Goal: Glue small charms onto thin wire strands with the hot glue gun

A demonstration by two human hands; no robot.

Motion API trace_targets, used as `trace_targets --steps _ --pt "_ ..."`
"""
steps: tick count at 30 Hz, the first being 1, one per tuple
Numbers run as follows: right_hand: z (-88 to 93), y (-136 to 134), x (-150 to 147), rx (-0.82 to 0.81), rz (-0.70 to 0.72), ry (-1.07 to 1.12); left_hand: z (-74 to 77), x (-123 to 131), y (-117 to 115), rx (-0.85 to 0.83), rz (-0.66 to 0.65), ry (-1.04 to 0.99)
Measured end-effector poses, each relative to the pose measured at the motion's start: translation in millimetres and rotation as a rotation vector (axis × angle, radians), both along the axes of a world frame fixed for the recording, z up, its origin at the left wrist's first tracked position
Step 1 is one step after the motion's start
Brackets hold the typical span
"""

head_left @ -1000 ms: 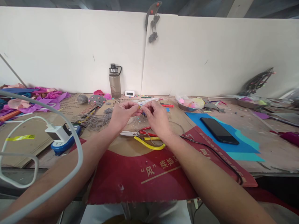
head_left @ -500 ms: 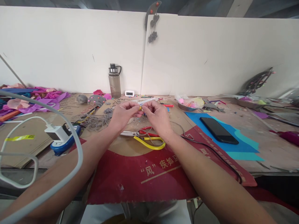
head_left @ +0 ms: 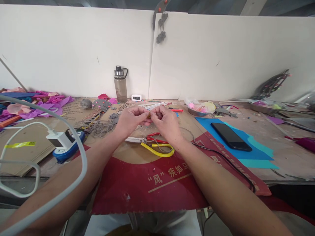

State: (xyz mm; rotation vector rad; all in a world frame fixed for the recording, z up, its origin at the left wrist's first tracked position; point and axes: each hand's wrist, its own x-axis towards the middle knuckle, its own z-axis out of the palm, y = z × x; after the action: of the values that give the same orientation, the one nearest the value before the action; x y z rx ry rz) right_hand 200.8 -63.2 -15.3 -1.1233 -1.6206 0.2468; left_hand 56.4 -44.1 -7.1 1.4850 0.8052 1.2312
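My left hand and my right hand meet above the middle of the bench, fingertips pinched together on a tiny yellowish piece. What the piece is I cannot make out. Both hands are closed. Just below them lie yellow-handled scissors and red-handled pliers on a red and brown cardboard sheet. A thin grey wire loops beside the tools.
A grey water bottle and small clock stand by the white wall. A black phone lies on blue paper at right. A charger, white cables, grey wire tangle and purple scraps sit at left.
My fingertips have drawn closer together around the small piece, and the view has shifted slightly. Nothing else on the bench has moved.
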Motion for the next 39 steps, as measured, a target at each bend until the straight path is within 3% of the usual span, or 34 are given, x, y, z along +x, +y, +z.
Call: trace_targets --steps 6,10,31,39 --pt "-4.0 2.5 2.4 0.025 0.044 -0.049 -0.4 -3.4 4.0 0.104 0.123 0.167" --pt "-4.9 2.5 2.3 0.013 0.074 -0.005 -3.5 -3.4 8.5 0.165 0.224 0.135" --pt "-2.0 0.5 0.8 -0.093 0.039 0.081 -2.9 -1.8 2.1 0.138 0.096 0.159" --pt "-2.4 -0.9 1.8 -0.091 0.0 -0.016 1.7 -2.0 2.6 -0.036 -0.012 0.152"
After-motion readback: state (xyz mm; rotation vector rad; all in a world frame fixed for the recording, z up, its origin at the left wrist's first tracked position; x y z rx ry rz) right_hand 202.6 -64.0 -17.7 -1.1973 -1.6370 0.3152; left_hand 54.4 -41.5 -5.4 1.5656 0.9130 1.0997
